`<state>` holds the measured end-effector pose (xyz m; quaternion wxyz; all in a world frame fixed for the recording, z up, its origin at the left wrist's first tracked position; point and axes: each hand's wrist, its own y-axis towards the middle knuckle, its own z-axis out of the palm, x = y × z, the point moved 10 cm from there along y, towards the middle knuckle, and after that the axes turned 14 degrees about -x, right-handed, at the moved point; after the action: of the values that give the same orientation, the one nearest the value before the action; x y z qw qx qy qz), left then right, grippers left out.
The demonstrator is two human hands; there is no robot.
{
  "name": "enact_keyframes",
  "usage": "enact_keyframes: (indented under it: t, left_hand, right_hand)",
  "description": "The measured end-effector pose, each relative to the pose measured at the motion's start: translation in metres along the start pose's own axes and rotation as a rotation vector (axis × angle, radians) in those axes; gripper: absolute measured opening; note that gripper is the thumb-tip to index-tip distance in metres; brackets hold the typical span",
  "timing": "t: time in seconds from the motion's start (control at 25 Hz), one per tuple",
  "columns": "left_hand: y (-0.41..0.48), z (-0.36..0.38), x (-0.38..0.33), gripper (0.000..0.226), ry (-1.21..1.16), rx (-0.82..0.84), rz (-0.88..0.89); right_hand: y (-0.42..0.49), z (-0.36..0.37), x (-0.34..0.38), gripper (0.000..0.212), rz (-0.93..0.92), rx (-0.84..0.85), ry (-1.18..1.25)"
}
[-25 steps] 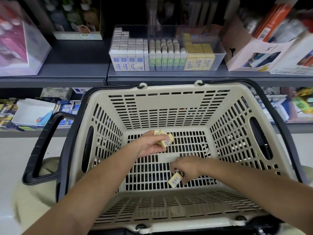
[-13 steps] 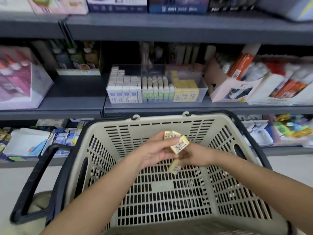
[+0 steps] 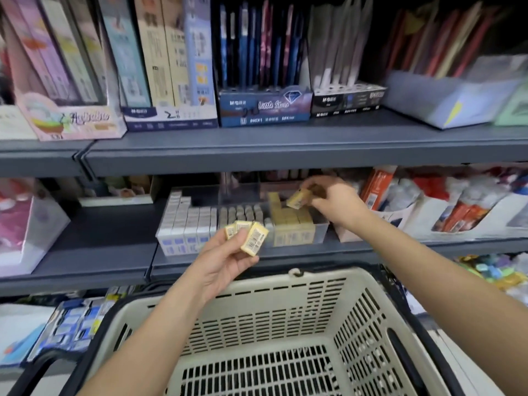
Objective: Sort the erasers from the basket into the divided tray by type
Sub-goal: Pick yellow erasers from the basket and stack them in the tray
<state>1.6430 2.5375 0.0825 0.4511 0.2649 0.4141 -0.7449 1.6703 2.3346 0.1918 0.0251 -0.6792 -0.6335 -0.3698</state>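
Right hand (image 3: 334,204) — one yellow eraser (image 3: 298,199) was pinched at the fingertips over the yellow section of the divided tray (image 3: 322,227) | left hand (image 3: 225,261) — spare erasers (image 3: 247,237) were gripped, fanned, between basket (image 3: 285,304) and tray | advice: eraser should be lowered upright into the row's gap (flush with its neighbours), not dropped.

Four loose yellow erasers (image 3: 254,241) show, three held in the left hand (image 3: 223,261) and one in the right hand (image 3: 334,201), alongside one beige basket (image 3: 285,298) and one clear divided tray (image 3: 321,228) stocked with three kinds.
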Motion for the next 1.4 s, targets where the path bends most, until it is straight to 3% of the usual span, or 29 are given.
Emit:
enact_keyframes:
  t: [0.12,0.48,0.6,0.72,0.8,0.96,1.12,1.32,1.4]
  left_hand:
    - [0.009,-0.005,0.012,0.039,0.016,0.009,0.003]
    - [0.023,-0.008,0.025,0.043,-0.076,0.001,0.021]
    - [0.024,-0.006,0.025,0.044,-0.085,-0.003,0.014]
    - [0.024,-0.005,0.025,0.042,-0.115,-0.012,0.015]
    - [0.024,-0.005,0.023,0.041,-0.105,-0.021,0.032]
    - [0.022,-0.002,0.020,0.042,-0.092,-0.021,0.060]
    - [0.020,0.001,0.019,0.045,-0.079,-0.027,0.079]
    - [0.018,0.000,0.017,0.043,-0.033,-0.048,0.153]
    - [0.018,-0.003,0.019,0.040,-0.058,-0.060,0.155]
  right_hand:
    - [0.032,0.025,-0.018,0.026,-0.073,-0.004,-0.324]
    - [0.046,0.110,-0.042,0.024,-0.097,0.410,-0.271]
    - [0.040,0.108,-0.036,0.024,-0.102,0.419,-0.258]
    - [0.031,0.081,-0.007,0.029,-0.210,0.248,-0.334]
    - [0.008,0.066,0.022,0.028,-0.232,0.171,-0.150]
    - [-0.045,0.069,0.051,0.021,-0.094,0.296,0.234]
    - [-0.049,0.067,0.040,0.022,0.046,0.282,0.305]
    - [-0.053,0.068,0.031,0.004,0.190,0.329,0.341]
    - [-0.033,0.056,0.020,0.011,0.243,0.315,0.351]
